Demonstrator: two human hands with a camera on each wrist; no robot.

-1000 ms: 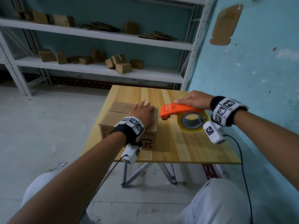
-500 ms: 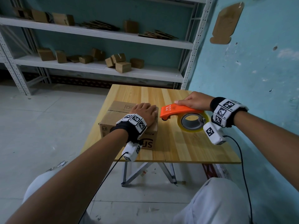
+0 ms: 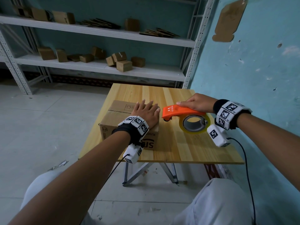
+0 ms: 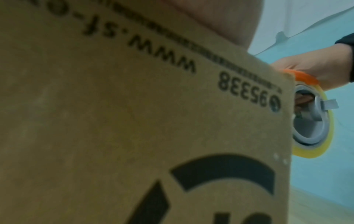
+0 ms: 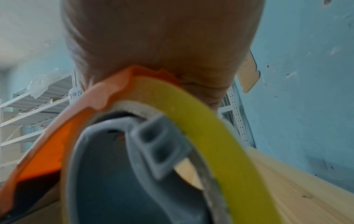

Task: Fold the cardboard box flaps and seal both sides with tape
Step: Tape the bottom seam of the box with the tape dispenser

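Matt cardboard box [image 3: 113, 118], glossy, seemingly plastic dispenser [image 3: 177, 111]

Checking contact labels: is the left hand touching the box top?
Touching. In the head view the left hand lies flat, fingers spread, on the box top with no gap; the right hand grips the dispenser.

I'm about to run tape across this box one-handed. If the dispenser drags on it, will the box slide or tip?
The cardboard box looks small and probably light, so it could slide on the smooth wooden table. Tipping seems unlikely: it sits low and wide. The left hand lying flat on top should steady it while the right hand moves the tape dispenser.
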